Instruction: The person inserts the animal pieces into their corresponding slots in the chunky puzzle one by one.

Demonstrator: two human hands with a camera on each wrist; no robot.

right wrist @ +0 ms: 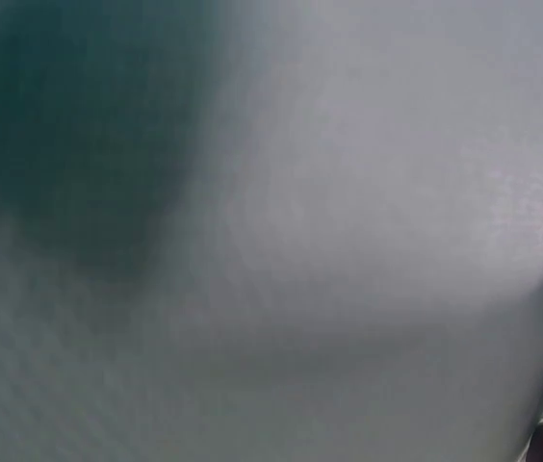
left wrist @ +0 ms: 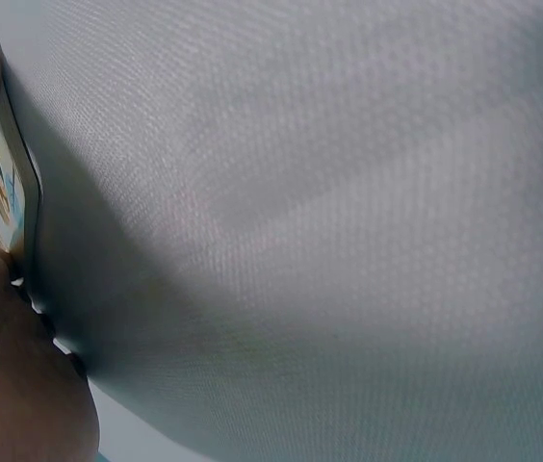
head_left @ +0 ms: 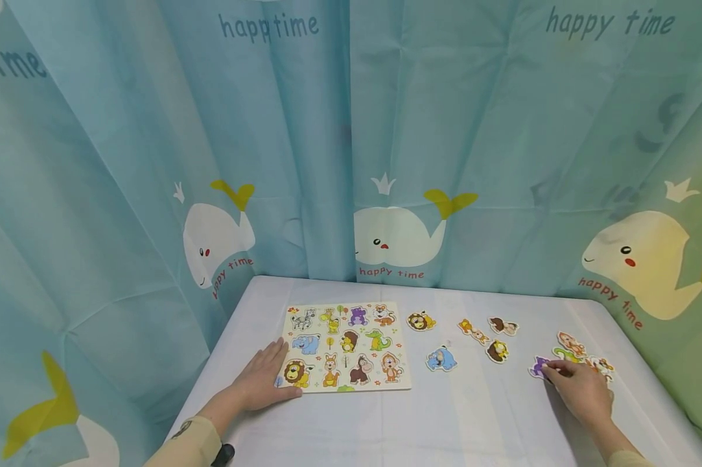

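Note:
A flat puzzle board (head_left: 339,347) printed with colourful animals lies on the left half of the table. My left hand (head_left: 263,376) rests at its left edge, fingers extended along the side and thumb at the near corner. In the left wrist view, the thumb and palm of that hand lie against the board's edge (left wrist: 31,197). At the right, my right hand (head_left: 583,389) pinches a purple hippo piece (head_left: 538,367) between thumb and fingertips, low over the table. Beside it lie a monkey piece (head_left: 569,341), a green crocodile piece (head_left: 566,354) and a tiger piece (head_left: 600,367), the last partly behind the hand.
Between board and right hand lie a lion piece (head_left: 421,320), an elephant piece (head_left: 441,359), an orange kangaroo piece (head_left: 473,331), a brown ape piece (head_left: 503,325) and a hedgehog piece (head_left: 497,351). A blue whale-print curtain (head_left: 304,143) hangs behind the white table (head_left: 432,421).

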